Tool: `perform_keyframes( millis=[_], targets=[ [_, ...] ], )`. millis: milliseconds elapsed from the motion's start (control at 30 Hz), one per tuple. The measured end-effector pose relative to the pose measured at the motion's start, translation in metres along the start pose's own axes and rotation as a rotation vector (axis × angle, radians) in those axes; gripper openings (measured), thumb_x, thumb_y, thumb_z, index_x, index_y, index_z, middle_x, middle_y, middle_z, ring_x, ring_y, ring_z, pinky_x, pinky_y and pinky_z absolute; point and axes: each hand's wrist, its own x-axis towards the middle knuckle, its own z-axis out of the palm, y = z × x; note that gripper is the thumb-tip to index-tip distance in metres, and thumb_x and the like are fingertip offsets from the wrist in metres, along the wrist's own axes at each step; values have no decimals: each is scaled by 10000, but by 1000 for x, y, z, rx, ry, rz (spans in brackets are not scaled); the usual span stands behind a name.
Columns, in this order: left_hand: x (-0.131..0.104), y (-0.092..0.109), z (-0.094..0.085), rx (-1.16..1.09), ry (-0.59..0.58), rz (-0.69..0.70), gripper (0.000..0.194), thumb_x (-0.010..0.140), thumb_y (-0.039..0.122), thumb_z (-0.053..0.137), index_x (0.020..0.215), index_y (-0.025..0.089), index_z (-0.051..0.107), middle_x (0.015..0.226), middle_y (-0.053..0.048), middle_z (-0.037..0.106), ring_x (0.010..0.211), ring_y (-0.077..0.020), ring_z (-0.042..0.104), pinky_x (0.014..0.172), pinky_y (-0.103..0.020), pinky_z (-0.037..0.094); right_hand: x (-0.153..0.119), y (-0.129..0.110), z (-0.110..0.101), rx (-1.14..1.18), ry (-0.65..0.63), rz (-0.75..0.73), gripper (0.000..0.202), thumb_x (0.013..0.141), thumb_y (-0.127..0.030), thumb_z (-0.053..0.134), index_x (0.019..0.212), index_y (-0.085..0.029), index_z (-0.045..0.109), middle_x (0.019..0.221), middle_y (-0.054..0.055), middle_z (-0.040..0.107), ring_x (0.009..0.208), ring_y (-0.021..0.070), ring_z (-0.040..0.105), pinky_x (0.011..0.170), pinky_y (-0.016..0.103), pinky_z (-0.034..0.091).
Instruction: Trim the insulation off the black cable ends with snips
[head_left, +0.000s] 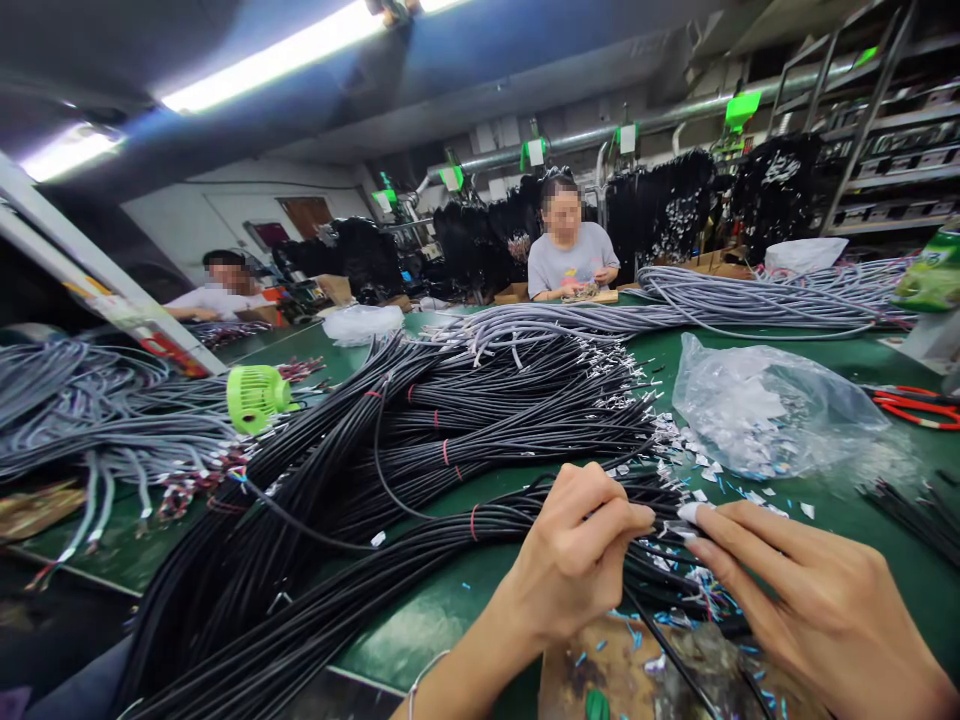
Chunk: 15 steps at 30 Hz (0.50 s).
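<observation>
My left hand [574, 550] is closed in a pinch near the ends of the black cables, its thumb and forefinger on a black cable [664, 650] that runs down below it. Facing it, my right hand [825, 585] pinches a small whitish piece [679, 529] at the cable's end; a white cover sits on one fingertip. The exact shape of this piece cannot be made out. Beneath and behind both hands lies a bundle of black cables [450, 530], tied with red bands, with white and coloured wire ends.
White and blue scraps [705, 465] litter the green table [420, 635]. Right of the bundles lie a plastic bag [772, 410] of scraps and red-handled pliers [919, 405]. A green fan [255, 398] stands left, near grey cables [112, 440]. Two people sit across the table. A stained board [577, 670] lies in front.
</observation>
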Motion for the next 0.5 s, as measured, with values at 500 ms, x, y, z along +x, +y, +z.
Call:
perform_keyframes(
  millis=[500],
  targets=[
    [4,5,-5,-199,27,-112,127,796,46,599,857,135,666,730,-38,579,683,-137,520,632,-273,416,6,-1,-8,309,131,272,233,785,-367,655,963,-216,657,854,29,714,678,166,686,560,238,556]
  ],
)
